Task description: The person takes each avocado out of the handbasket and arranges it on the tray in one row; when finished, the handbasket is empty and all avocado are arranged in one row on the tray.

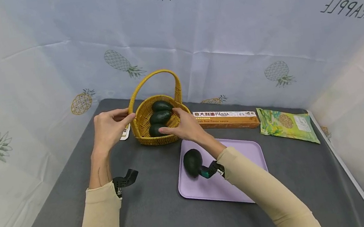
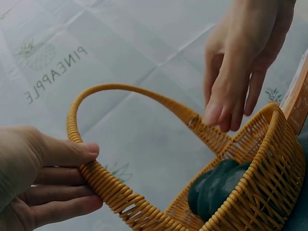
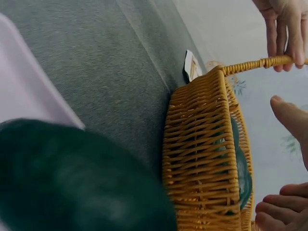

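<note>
A yellow wicker basket (image 1: 160,140) with a tall arched handle stands near the back of the table. Three dark green avocados (image 1: 160,117) lie inside it in a row. My left hand (image 1: 108,128) pinches the left side of the handle (image 2: 113,187) between thumb and fingers. Over the basket's right side hovers my right hand (image 1: 185,125), thumb and fingers spread apart; nothing is in its grasp in the right wrist view. Another avocado (image 1: 193,161) rests on the left part of a lilac tray (image 1: 187,192), below the right forearm.
Behind the tray lies an orange pasta box (image 1: 227,119). To its right is a green-yellow packet (image 1: 287,125). A small white card (image 1: 125,132) sits left of the basket, partly hidden. A pineapple-print curtain (image 1: 227,39) hangs behind the grey table (image 1: 154,223).
</note>
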Tool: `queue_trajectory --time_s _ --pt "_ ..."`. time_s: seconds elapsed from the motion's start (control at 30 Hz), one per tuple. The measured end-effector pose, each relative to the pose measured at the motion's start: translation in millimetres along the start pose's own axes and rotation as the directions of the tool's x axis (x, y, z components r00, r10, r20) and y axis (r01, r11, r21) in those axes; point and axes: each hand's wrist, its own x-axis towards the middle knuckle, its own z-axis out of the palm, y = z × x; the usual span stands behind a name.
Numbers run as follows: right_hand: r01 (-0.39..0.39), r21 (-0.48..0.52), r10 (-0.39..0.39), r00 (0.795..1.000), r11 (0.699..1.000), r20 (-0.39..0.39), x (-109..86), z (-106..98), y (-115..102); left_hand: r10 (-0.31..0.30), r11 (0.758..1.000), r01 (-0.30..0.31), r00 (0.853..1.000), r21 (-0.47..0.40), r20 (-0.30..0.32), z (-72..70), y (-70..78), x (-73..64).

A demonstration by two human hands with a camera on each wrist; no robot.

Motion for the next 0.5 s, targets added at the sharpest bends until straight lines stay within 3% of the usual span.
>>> queue_trajectory --time_s 0.5 --pt "-0.187 -0.044 0.187 0.982 0.981 -0.008 37.4 21 -14 -0.011 1.0 0.011 1.0 -0.013 0.012 -0.7 1.1 0.0"
